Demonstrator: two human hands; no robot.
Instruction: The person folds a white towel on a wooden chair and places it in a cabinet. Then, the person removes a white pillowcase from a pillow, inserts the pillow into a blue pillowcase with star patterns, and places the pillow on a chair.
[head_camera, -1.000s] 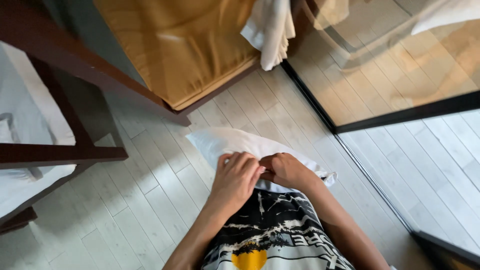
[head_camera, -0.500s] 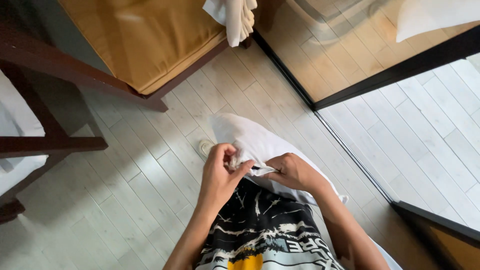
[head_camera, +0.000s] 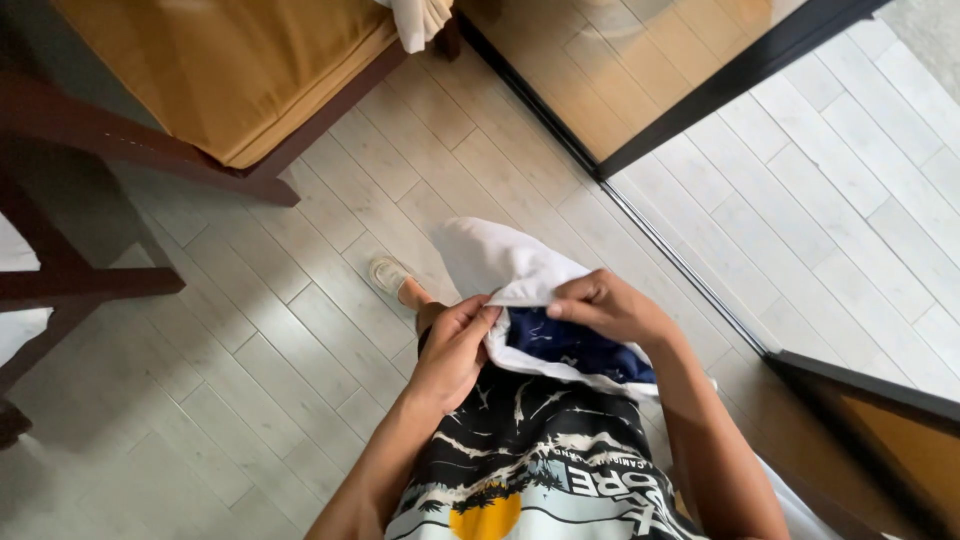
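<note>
White soft cloth garment with a dark blue inside (head_camera: 530, 285) hangs in front of the person's waist, above pale plank flooring (head_camera: 250, 370); left hand (head_camera: 455, 345) and right hand (head_camera: 600, 305) each pinch its edge, spreading the opening so the lining shows

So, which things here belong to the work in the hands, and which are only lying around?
In hand:
- white cloth, gripped by left hand and right hand
- dark blue fabric inside it

Lying about:
- orange cushion
- dark wooden frame
- hanging white towel
</note>
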